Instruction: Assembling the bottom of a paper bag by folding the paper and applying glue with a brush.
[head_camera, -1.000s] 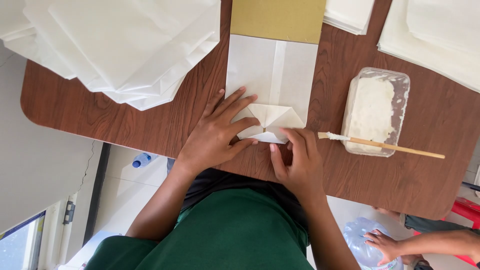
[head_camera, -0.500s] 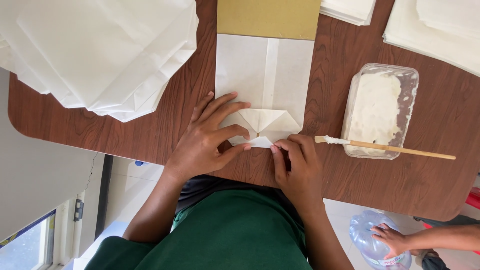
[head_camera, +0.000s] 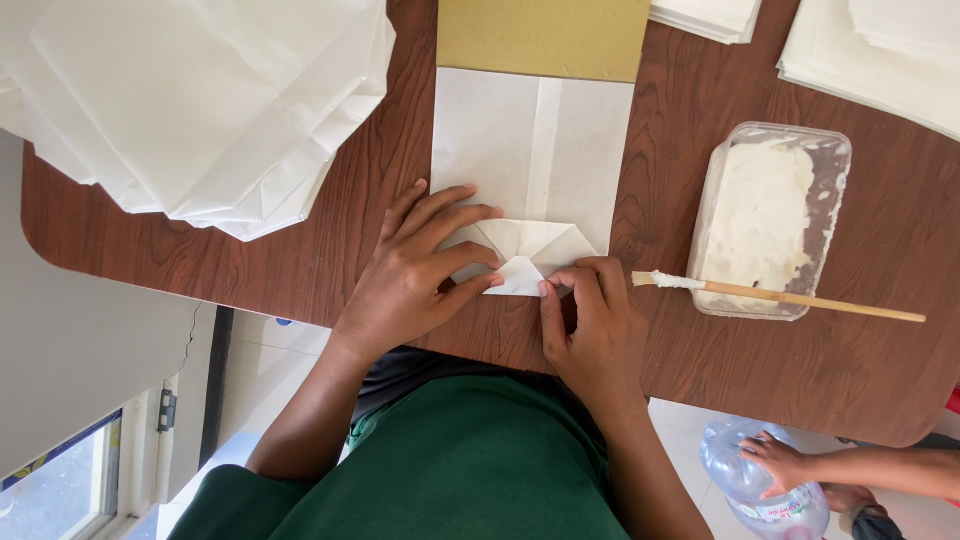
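Note:
A white paper bag (head_camera: 530, 150) lies flat on the brown wooden table (head_camera: 300, 250), its near end folded into triangular flaps (head_camera: 530, 250). My left hand (head_camera: 415, 275) rests spread on the left flap, fingers pressing the fold. My right hand (head_camera: 590, 320) pinches the small folded tip of the flap from the right with thumb and fingers. A tan cardboard sheet (head_camera: 545, 35) lies at the bag's far end.
A clear plastic tub of white paste (head_camera: 765, 215) stands to the right, a wooden stick (head_camera: 790, 298) laid across its near rim. Stacks of white paper (head_camera: 200, 100) lie at far left and far right (head_camera: 880, 50). Another person's hand (head_camera: 775, 462) holds a plastic bottle (head_camera: 760, 490) at lower right.
The view has shifted a little. My hands stay on the folded flap, the right fingers pressing the tip closer to the left fingers. The other person's hand has moved on the bottle.

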